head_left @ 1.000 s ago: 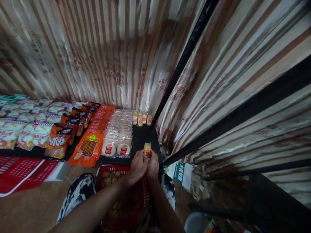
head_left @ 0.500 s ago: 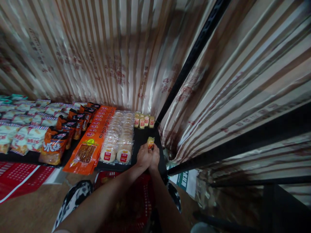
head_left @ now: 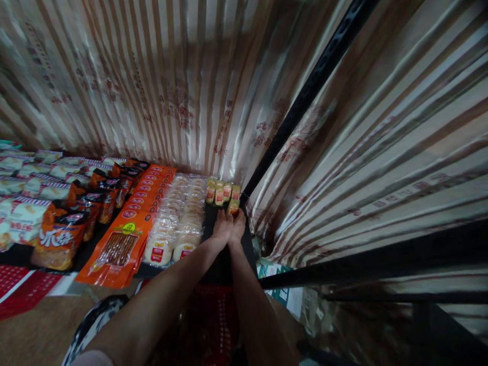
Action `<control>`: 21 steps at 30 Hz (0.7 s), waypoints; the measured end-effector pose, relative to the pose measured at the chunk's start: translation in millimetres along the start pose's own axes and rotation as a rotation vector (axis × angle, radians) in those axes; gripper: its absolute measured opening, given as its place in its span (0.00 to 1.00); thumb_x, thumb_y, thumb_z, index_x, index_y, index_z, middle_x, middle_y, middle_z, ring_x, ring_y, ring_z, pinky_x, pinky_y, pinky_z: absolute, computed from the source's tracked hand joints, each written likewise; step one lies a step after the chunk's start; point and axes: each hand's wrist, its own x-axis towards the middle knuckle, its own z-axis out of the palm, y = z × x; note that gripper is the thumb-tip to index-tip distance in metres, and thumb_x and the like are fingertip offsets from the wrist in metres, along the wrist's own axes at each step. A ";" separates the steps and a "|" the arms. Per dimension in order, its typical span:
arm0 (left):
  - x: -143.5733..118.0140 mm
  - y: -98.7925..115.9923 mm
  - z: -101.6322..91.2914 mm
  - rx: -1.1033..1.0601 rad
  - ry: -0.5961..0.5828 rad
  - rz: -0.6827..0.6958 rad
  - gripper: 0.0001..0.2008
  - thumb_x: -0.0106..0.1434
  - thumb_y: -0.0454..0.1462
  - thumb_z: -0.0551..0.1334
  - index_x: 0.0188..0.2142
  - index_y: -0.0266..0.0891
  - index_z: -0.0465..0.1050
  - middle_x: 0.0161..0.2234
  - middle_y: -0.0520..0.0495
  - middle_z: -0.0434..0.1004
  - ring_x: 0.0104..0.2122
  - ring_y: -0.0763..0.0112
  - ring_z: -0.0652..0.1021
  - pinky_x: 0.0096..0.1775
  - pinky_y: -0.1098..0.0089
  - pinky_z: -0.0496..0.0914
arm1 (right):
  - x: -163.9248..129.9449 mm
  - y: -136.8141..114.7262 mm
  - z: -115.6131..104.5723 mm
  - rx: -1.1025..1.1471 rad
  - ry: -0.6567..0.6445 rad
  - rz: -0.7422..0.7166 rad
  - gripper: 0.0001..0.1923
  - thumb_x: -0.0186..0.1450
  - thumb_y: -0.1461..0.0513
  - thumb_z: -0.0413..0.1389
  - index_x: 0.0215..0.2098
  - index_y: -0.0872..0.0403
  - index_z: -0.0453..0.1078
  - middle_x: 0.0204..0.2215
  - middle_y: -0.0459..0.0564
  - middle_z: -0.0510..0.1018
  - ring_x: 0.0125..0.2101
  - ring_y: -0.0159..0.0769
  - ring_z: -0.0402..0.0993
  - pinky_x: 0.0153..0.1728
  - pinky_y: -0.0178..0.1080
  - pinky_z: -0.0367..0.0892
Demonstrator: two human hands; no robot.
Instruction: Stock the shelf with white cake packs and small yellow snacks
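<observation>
Both my hands reach far forward over a black shelf (head_left: pixel 219 264). My left hand (head_left: pixel 221 227) and my right hand (head_left: pixel 238 223) together pinch a small yellow snack packet (head_left: pixel 233 206), held upright just in front of a short row of the same yellow packets (head_left: pixel 219 193) at the shelf's back right corner. Left of my hands lie two rows of round white cakes in clear wrappers (head_left: pixel 176 223).
Orange flat packs (head_left: pixel 131 229) and orange and white snack bags (head_left: pixel 61 236) fill the shelf leftward. A striped shiny curtain (head_left: pixel 171 86) hangs behind and right, with a black pole (head_left: pixel 305 101). A red basket (head_left: pixel 213 325) sits below my arms, near a green-white box (head_left: pixel 280 292).
Both hands have carried the yellow packet from the shelf's front edge toward the back, up to the row of yellow packets. The camera has leaned forward.
</observation>
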 end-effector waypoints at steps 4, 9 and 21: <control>20.7 -4.8 -12.4 -0.007 -0.011 -0.060 0.27 0.66 0.39 0.44 0.62 0.28 0.51 0.65 0.36 0.46 0.64 0.64 0.49 0.63 0.67 0.45 | 12.5 -8.1 4.5 0.033 -0.011 0.034 0.26 0.58 0.58 0.49 0.54 0.57 0.61 0.41 0.57 0.71 0.35 0.39 0.70 0.34 0.37 0.64; 36.6 -8.3 -12.0 -0.023 0.029 -0.029 0.27 0.65 0.41 0.46 0.62 0.30 0.51 0.65 0.37 0.45 0.64 0.65 0.49 0.63 0.67 0.46 | 25.0 -12.8 13.6 0.061 -0.021 0.014 0.28 0.58 0.57 0.50 0.56 0.57 0.59 0.42 0.57 0.69 0.35 0.38 0.69 0.33 0.36 0.64; 51.4 -10.9 -12.4 0.002 0.021 0.010 0.25 0.66 0.42 0.45 0.60 0.34 0.55 0.65 0.38 0.47 0.64 0.64 0.50 0.62 0.64 0.47 | 40.5 -18.4 24.3 0.025 -0.054 0.030 0.29 0.59 0.56 0.49 0.58 0.53 0.58 0.43 0.55 0.67 0.34 0.37 0.70 0.31 0.35 0.63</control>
